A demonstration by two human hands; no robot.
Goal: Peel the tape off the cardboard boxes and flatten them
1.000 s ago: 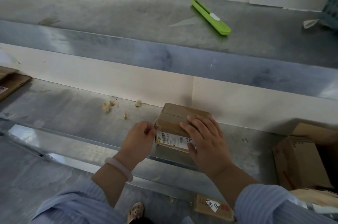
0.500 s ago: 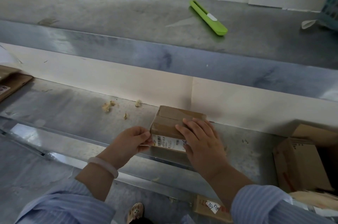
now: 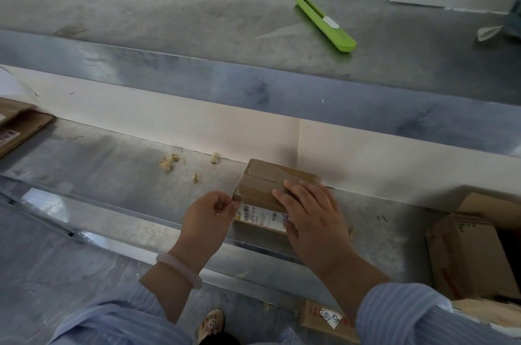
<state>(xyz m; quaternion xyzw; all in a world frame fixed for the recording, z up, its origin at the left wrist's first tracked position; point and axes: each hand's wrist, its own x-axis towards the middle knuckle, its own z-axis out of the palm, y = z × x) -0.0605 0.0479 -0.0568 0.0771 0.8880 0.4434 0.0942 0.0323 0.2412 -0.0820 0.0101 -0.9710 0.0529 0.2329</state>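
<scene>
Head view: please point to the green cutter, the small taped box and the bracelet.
green cutter (image 3: 315, 15), head view, middle of its body
small taped box (image 3: 265, 178), head view, top face
bracelet (image 3: 177, 267), head view, band's middle

Brown cardboard box (image 3: 270, 184), white label (image 3: 260, 216), lime-green cutter (image 3: 325, 24), pale-blue striped sleeves (image 3: 408, 316), grey metal shelf (image 3: 112, 170)

Small brown cardboard box (image 3: 265, 187): closed, glossy tape (image 3: 293, 174) over top flaps, white barcode label (image 3: 260, 216) on front face. Sits flat on lower table (image 3: 112, 175), near front edge.
</scene>
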